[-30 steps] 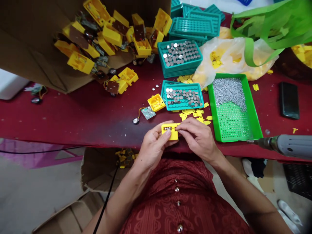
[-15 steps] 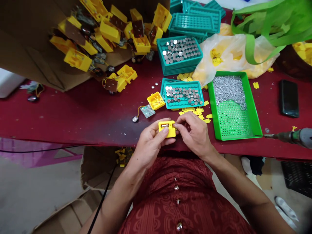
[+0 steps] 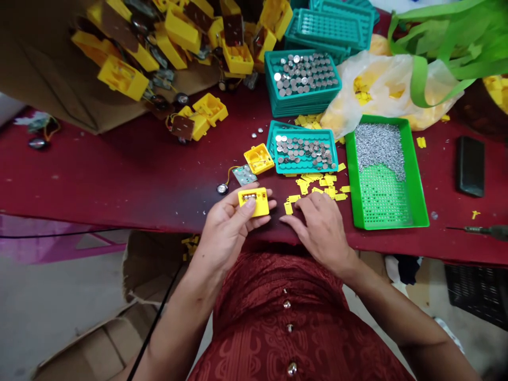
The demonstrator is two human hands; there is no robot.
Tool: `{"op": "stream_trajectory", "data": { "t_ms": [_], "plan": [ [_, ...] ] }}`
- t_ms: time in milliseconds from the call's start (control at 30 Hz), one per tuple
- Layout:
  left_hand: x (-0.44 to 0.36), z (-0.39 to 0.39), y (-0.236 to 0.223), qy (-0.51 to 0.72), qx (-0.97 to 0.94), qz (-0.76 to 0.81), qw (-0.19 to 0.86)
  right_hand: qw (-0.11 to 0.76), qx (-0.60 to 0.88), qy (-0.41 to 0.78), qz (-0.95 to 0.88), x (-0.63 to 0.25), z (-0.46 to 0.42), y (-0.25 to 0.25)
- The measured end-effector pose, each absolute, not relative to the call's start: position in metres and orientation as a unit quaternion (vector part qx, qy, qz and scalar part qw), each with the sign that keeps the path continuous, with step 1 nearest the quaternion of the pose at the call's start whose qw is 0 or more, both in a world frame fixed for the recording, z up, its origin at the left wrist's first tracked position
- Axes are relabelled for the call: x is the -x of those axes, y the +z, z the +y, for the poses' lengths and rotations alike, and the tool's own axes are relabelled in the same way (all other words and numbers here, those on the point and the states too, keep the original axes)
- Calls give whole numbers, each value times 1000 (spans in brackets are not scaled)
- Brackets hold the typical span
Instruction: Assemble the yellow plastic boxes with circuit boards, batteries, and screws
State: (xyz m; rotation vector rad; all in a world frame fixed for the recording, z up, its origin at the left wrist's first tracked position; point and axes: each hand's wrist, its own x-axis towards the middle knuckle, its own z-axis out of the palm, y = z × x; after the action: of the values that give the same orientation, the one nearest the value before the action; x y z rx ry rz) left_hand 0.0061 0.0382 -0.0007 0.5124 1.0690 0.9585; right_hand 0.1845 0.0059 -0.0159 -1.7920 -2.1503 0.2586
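My left hand (image 3: 228, 219) grips a small yellow plastic case (image 3: 260, 205), thumb on its front and fingers behind. Several silvery button cells (image 3: 249, 197) sit in the slot of the case, partly under the thumb. To the right, my right hand (image 3: 321, 227) is low over the table, thumb and index finger apart around small flat yellow covers (image 3: 289, 208); its other fingertips are partly hidden. More yellow covers (image 3: 327, 181) lie scattered just beyond it. Past the left hand rest an opened yellow case (image 3: 259, 159), a circuit board (image 3: 244, 174) and a wired round part (image 3: 222, 188).
A teal tray (image 3: 333, 170) of button cells is beyond the hands, with a stacked pile (image 3: 304, 108) behind. The green tray (image 3: 421, 203) of screws stands right, near a screwdriver bit (image 3: 472, 229) and black phone (image 3: 470, 165). Yellow cases fill a cardboard box (image 3: 119, 114).
My right hand has come away from the case and opened over the loose yellow covers. My left hand has shifted left with the case. The screwdriver has slid toward the right edge of view.
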Motion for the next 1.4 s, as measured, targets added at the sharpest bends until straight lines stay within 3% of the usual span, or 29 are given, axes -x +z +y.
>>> {"op": "stream_trajectory", "data": {
  "t_ms": [433, 633, 767, 933, 1400],
  "plan": [
    [-5, 34, -2, 446, -229, 490, 713, 172, 594, 159, -770, -173, 7, -17],
    [-9, 33, -4, 439, -240, 491, 713, 300, 616, 207, -698, -188, 11, -17],
    [-18, 30, -8, 426, -268, 478, 720, 410, 611, 318, -598, -197, 14, -1],
    [-31, 26, -10, 403, -315, 454, 730, 455, 576, 423, -531, -188, 16, 15],
    [-45, 19, -3, 336, -458, 489, 662, 424, 624, 436, -490, -189, 14, 10]
  ]
}}
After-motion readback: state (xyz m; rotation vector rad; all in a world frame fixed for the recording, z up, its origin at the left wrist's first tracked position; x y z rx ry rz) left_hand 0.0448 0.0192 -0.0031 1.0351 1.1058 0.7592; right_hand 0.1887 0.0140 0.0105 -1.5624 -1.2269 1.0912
